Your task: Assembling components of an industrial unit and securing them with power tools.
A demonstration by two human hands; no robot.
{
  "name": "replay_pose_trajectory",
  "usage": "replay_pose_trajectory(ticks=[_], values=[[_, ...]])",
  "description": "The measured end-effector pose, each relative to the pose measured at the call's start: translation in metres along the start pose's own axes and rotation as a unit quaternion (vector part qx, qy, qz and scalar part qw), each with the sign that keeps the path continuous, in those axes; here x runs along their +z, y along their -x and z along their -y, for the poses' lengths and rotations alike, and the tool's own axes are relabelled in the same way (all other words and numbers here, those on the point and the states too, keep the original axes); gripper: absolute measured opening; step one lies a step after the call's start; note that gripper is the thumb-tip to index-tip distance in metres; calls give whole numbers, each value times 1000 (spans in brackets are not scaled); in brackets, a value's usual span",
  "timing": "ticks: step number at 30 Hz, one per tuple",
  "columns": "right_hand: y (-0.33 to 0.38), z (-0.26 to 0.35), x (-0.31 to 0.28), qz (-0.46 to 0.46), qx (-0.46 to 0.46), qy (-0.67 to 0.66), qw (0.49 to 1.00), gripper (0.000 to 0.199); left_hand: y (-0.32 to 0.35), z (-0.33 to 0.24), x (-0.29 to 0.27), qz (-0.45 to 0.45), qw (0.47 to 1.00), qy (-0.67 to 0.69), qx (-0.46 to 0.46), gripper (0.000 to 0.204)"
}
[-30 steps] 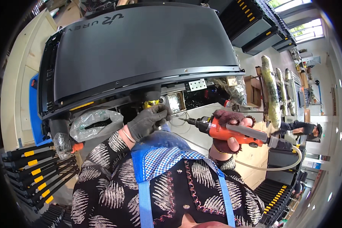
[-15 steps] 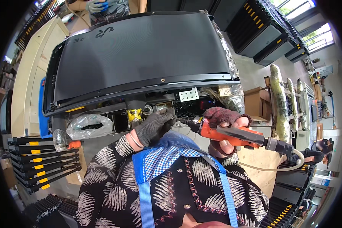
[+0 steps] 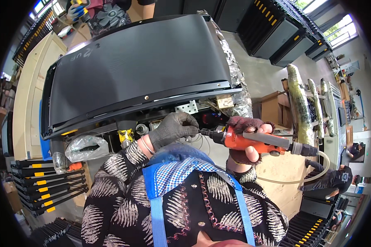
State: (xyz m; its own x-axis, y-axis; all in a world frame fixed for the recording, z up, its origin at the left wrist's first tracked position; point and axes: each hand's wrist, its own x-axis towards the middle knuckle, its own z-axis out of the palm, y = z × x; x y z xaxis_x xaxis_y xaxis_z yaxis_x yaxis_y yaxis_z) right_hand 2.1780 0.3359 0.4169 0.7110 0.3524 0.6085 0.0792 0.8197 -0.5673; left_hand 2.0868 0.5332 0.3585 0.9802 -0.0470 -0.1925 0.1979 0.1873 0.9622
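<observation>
My right hand [image 3: 248, 123], in a maroon fingerless glove, grips an orange air screwdriver [image 3: 234, 140] held level, its black nose pointing left. A pale hose [image 3: 326, 168] runs from its back end. My left hand [image 3: 172, 131], in a dark grey glove, is closed in a pinch at the tip of the driver's bit. Whatever sits between those fingertips is too small to make out. Beyond both hands lies a large black panel [image 3: 140, 66] with a metal-edged frame along its near side.
Below the panel's near edge are a perforated metal plate [image 3: 186, 107], a clear plastic bag [image 3: 86, 148] and a yellow-wrapped item [image 3: 127, 136]. Black frames [image 3: 33, 181] are stacked at left. A cardboard box [image 3: 275, 109] stands at right. Across the panel, a co-worker's gloved hand [image 3: 75, 12] holds a yellow tool.
The view has shifted, so the panel sits further left. My left fingers now meet the bit's tip more plainly. At the far side, the co-worker's yellow tool has come into view.
</observation>
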Motion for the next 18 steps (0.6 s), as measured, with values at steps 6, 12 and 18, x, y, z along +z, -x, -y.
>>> replay_pose_trajectory(ticks=[6, 12, 18], values=[[-8, 1, -24, -45, -41, 2, 998, 45, -35, -9, 19, -19, 974, 188, -129, 25], [-30, -31, -63, -57, -150, 145, 976, 45, -94, -7, 24, -62, 937, 338, -65, 16], [-70, -57, -79, -42, -176, 238, 954, 43, -138, -6, 24, -51, 915, 400, -28, 17]])
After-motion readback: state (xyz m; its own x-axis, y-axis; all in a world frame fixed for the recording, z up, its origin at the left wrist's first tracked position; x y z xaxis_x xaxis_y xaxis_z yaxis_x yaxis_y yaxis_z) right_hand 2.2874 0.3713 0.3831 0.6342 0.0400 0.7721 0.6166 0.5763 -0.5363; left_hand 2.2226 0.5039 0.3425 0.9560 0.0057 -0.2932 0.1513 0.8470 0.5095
